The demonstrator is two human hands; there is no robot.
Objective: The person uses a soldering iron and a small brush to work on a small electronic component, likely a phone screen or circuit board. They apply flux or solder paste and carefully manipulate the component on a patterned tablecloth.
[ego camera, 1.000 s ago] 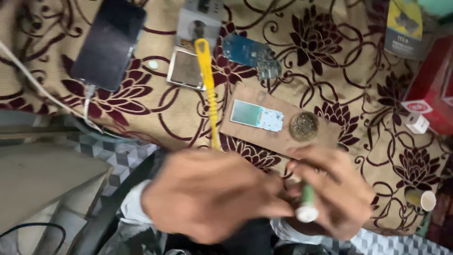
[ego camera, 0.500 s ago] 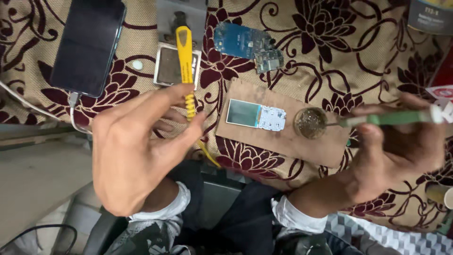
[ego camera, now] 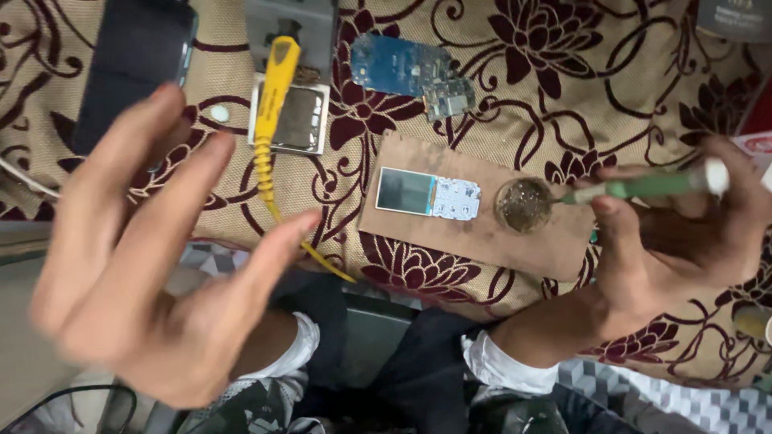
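My right hand (ego camera: pixel 667 241) grips a thin green tool (ego camera: pixel 643 187) and holds its tip in a small round tin of flux (ego camera: pixel 523 205). The tin sits on a brown board (ego camera: pixel 474 237), next to a small phone part with a screen and keypad (ego camera: pixel 428 193). My left hand (ego camera: pixel 153 265) hovers above the table edge, blurred, fingers spread and holding nothing. A yellow-handled soldering iron (ego camera: pixel 273 104) lies just beyond its fingers, with its coiled yellow cord (ego camera: pixel 269 181) trailing toward me.
On the patterned cloth lie a blue circuit board (ego camera: pixel 410 72), a metal-framed square part (ego camera: pixel 297 120) under the iron, a dark phone (ego camera: pixel 137 64) at the far left and a grey box (ego camera: pixel 293 20). A dark packet (ego camera: pixel 736 16) sits top right.
My left hand has opened and pulled back toward me on the left. My right hand has carried the green tool right and dipped its tip into the round tin.
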